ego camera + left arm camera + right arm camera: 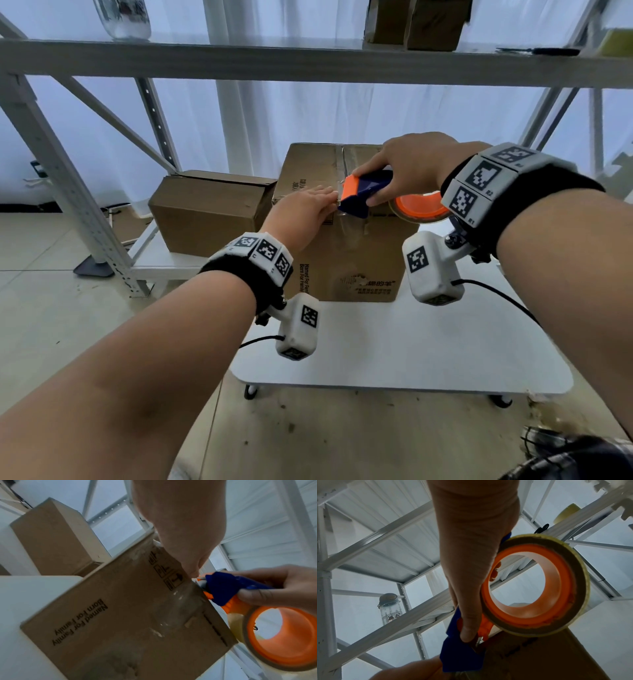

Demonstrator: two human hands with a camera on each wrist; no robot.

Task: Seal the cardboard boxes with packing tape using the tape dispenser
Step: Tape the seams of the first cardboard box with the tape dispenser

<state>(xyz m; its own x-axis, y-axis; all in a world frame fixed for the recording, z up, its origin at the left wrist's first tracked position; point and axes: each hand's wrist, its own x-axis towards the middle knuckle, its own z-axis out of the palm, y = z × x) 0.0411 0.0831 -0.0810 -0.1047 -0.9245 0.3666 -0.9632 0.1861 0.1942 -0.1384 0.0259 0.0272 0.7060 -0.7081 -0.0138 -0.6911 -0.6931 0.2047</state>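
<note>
On a white low table (411, 359) with castors, set on a pale tiled floor (41, 308) before white curtains and a grey metal shelving rack (308, 61): one printed cardboard box (346, 267), upright, clear tape over its top seam and down the near face; a second box (205, 212) just beside it on the rack's low shelf. Right hand (404, 168) fingers curled around the blue-and-orange tape dispenser (363, 193), its blade end at the box's top front edge, tape roll (419, 207) trailing toward the wrist. Left hand (301, 216) flat, fingers straight, pressing the box top next to the dispenser; upper shelf holds a jar (126, 17) and more boxes (418, 24).
</note>
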